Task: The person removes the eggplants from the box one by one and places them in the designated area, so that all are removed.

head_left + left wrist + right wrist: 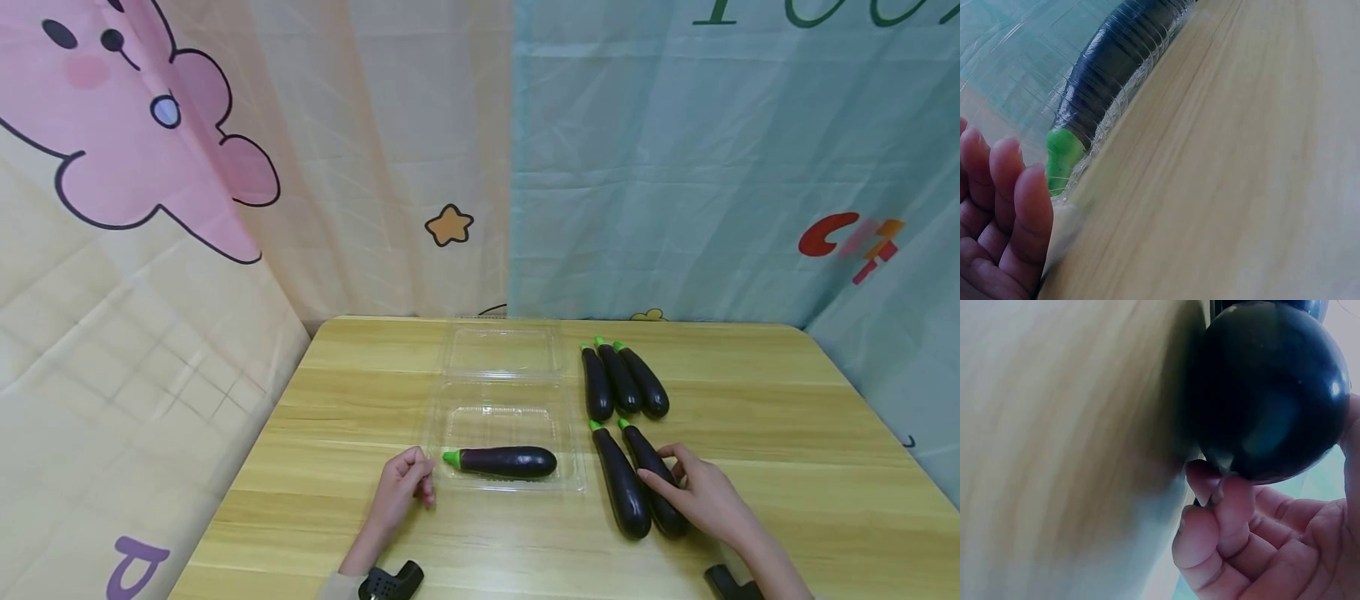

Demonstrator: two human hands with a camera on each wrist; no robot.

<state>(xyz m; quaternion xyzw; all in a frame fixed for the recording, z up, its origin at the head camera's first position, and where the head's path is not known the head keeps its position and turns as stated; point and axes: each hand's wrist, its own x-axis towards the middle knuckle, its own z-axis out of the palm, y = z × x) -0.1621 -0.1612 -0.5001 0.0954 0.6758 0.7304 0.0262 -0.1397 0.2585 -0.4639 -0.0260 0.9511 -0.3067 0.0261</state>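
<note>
A dark purple eggplant with a green stem lies crosswise in the front half of a clear plastic clamshell box, its lid folded back. My left hand rests on the table just left of the box, fingers loosely curled and holding nothing; the left wrist view shows the fingertips close to the green stem end. On the right, my right hand grips another eggplant, thumb on one side and fingers on the other. Its round bottom fills much of the right wrist view.
Directly left of the gripped one lies another eggplant, nearly side by side. Behind them, three more eggplants lie together right of the box. The wooden table ends at a printed curtain.
</note>
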